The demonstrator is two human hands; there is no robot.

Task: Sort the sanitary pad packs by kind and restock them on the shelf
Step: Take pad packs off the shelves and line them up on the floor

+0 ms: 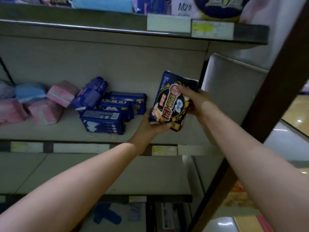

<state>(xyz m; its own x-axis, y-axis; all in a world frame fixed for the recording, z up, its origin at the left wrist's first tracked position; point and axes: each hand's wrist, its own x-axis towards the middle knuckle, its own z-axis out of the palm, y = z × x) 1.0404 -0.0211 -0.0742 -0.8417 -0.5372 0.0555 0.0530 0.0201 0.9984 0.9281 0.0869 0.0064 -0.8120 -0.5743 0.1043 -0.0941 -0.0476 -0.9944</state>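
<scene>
Your left hand (150, 126) and right hand (199, 102) curl their fingers (183, 90) round the dark 420 pack (168, 104) above the shelf (50, 131); tilted, it may slip or topple the blue packs (107, 113) at 9 o'clock.

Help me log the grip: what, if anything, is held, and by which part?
A dark blue pack marked 420: the left hand grips its lower end from beneath, the right hand its right side.
</scene>
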